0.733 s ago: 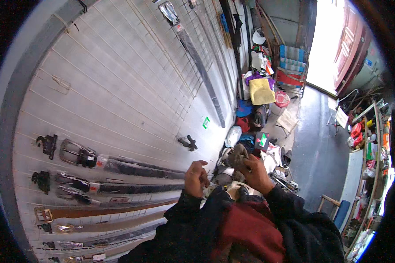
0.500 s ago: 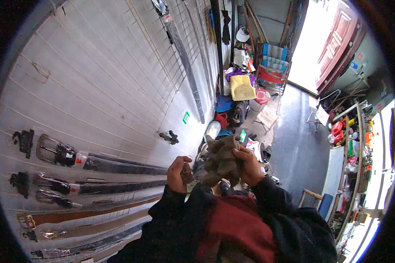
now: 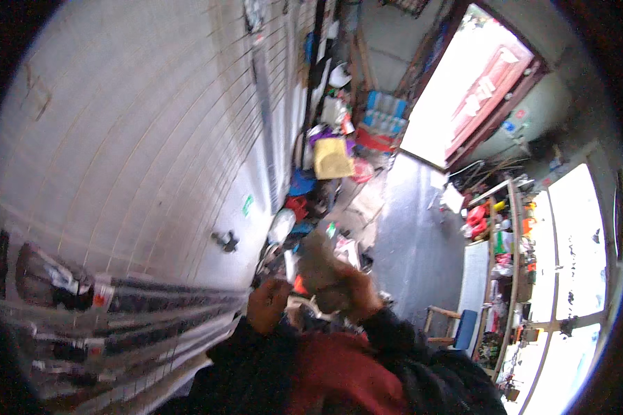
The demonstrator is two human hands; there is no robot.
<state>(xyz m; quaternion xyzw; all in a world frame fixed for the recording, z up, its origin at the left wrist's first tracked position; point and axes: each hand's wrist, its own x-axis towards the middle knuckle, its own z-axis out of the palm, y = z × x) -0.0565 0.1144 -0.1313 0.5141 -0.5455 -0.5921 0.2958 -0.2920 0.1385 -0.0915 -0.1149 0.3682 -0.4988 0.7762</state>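
Observation:
My right hand (image 3: 358, 294) grips a soft, grey-brown cloth piece (image 3: 316, 266) in front of my chest. It hangs long and crumpled, and blur hides its exact kind. To the left of the cloth, a small gap away, my left hand (image 3: 268, 304) is closed with its fingers curled in. Whatever it may hold is hidden by the fingers and the blur. Both forearms come up in dark sleeves.
White wall panels with belts (image 3: 180, 294) in clear wrapping line the left. A heap with a yellow cushion (image 3: 333, 159) and a striped folding chair (image 3: 383, 121) lies ahead. Right of the dark floor (image 3: 422, 228) are a blue-padded stool (image 3: 466, 329) and cluttered shelves; a doorway stands open beyond.
My view has turned to the right. The cloth, earlier bunched wide between both hands, is now narrower and upright in my right hand. My left hand has lowered slightly.

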